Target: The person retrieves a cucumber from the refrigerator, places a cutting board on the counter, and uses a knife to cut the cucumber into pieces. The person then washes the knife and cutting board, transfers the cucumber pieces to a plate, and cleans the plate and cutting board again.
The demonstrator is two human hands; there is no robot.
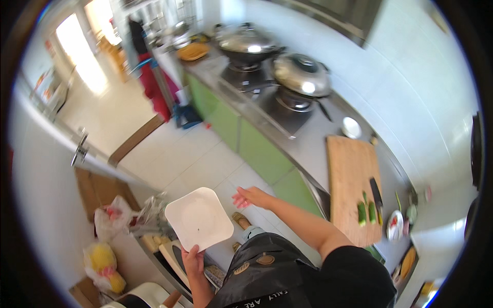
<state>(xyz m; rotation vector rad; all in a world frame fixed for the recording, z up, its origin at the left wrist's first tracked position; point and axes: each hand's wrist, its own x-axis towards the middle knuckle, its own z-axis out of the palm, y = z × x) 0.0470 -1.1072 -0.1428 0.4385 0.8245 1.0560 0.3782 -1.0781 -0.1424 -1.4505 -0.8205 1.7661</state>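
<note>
A white square plate with rounded corners is gripped at its near edge by my left hand. Its upper face shows, with one small dark speck on it. My right hand reaches out over the tiled floor, to the right of the plate and apart from it, holding nothing. To the right, a wooden cutting board lies on the metal counter. On the board are cut pieces of green vegetable, perhaps cucumber, and a knife with a dark blade.
Two lidded woks sit on the gas stove. A white bowl stands beyond the board. Plastic bags are at left, near a door with a metal handle. Green cabinets line the counter front.
</note>
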